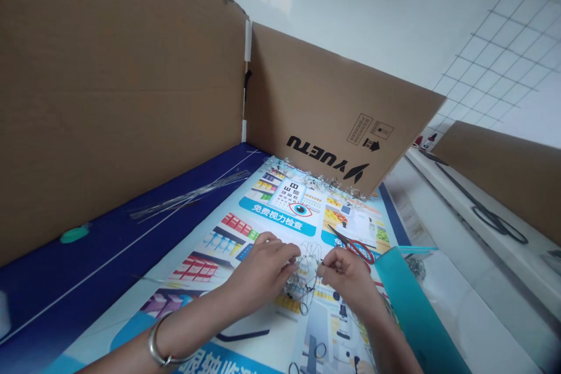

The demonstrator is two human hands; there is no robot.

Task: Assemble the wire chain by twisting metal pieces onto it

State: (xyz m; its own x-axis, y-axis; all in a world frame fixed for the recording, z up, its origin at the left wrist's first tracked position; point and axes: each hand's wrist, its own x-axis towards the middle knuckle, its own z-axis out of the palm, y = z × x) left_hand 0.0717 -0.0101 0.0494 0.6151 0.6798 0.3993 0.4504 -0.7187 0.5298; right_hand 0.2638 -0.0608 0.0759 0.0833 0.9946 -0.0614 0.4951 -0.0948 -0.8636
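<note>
blurry wire tangle (301,284) at left hand (268,266)

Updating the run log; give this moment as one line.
left hand: at wire tangle; right hand: pinching tangle's edge; red-handled scissors: on printed poster; straight wires: on blue surface

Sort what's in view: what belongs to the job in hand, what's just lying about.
Likely in the job:
- wire tangle, between left fingers and right fingers
- red-handled scissors, unheld
- wiry clumps along the cardboard
- straight wires

Seemingly just lying about:
- green piece on the blue surface
- dark looped item on the pale ledge
</note>
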